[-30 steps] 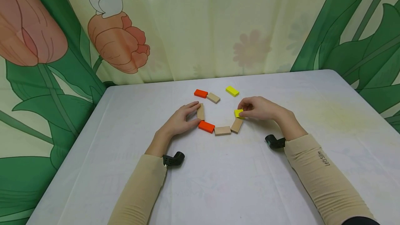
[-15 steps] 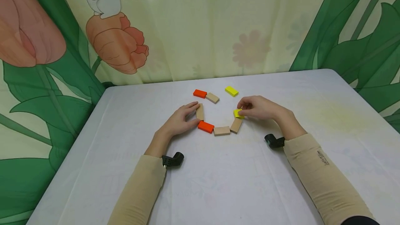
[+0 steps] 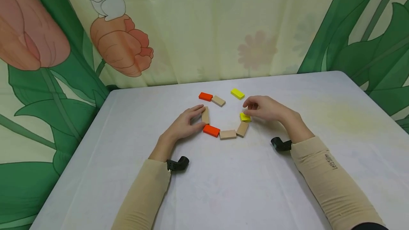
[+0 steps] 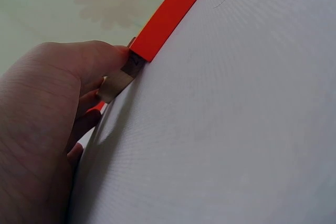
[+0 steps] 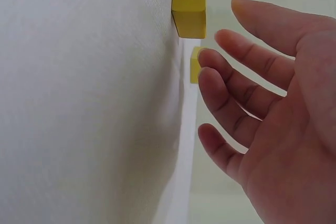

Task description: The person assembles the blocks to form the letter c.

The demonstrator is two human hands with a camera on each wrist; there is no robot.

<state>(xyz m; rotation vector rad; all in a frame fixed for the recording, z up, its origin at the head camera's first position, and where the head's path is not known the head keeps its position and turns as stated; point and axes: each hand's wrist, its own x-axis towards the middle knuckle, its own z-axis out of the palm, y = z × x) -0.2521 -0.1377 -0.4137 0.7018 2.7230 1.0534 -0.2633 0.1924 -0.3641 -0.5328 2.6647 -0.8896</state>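
Evidently, care over the near yellow block [image 3: 245, 119] is what counts at this point. Taking the head view's blocks as a clock face, it lies on the table [image 3: 223, 187] at three o'clock, its near end against or just beside the slanted plain block [image 3: 242, 129] at half past four. The right hand [image 3: 266, 108] is just outside it, fingers loosely spread; the right wrist view shows a gap between them and the block. Good practice would be to lift that hand away towards two o'clock, so no fingertip catches the block or the far yellow block [image 3: 237, 93] at one. If its angle needs mending, a light nudge on the outer side should do; a hard push might shift the slanted block and, through it, the middle plain block [image 3: 228, 135] at six. Opposite, the left hand [image 3: 186, 122] spans the left plain block [image 3: 206, 116] at nine, thumb beside the near red block [image 3: 211, 130] at half past seven; whether its fingers pinch, I cannot tell. Light contact there would steady that side best.
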